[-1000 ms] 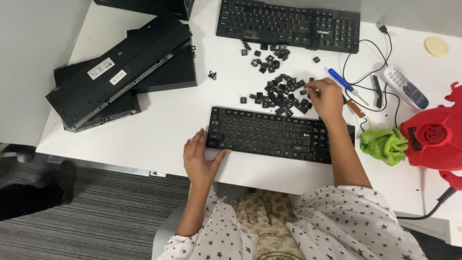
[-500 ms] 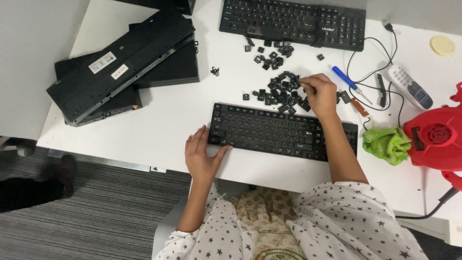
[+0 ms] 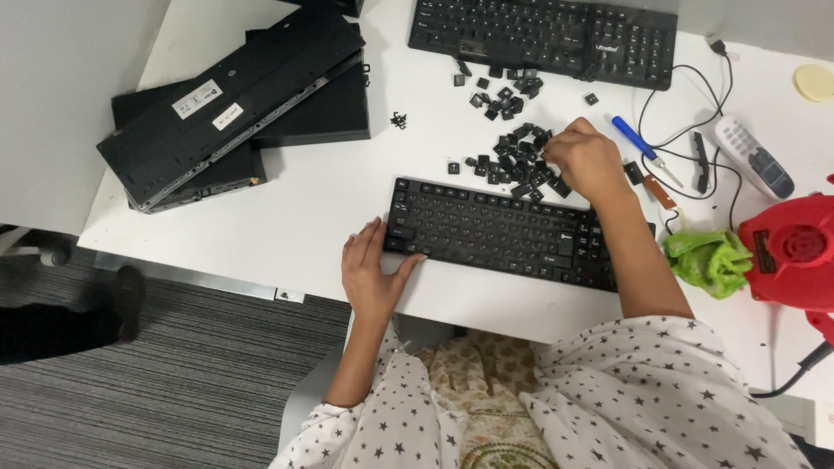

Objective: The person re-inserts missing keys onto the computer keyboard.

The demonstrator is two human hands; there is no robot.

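Note:
A black compact keyboard [image 3: 504, 233] lies near the front edge of the white desk [image 3: 295, 200]. My left hand [image 3: 372, 267] rests flat by the keyboard's left end, thumb touching its lower left corner. My right hand [image 3: 589, 160] is curled over a pile of loose black keycaps [image 3: 514, 158] just behind the keyboard, fingertips down among them. Whether a keycap is pinched in its fingers is hidden. More keycaps [image 3: 499, 91] are scattered further back.
A second black keyboard [image 3: 543, 35] lies at the desk's back. Stacked black keyboards [image 3: 234, 104] sit at the left. A blue screwdriver [image 3: 637, 143], cables, a grey remote [image 3: 752, 156], a green cloth [image 3: 711, 260] and a red blower [image 3: 795, 247] are at the right.
My right hand has shifted slightly left over the keycap pile. My left hand has stayed at the keyboard's left end.

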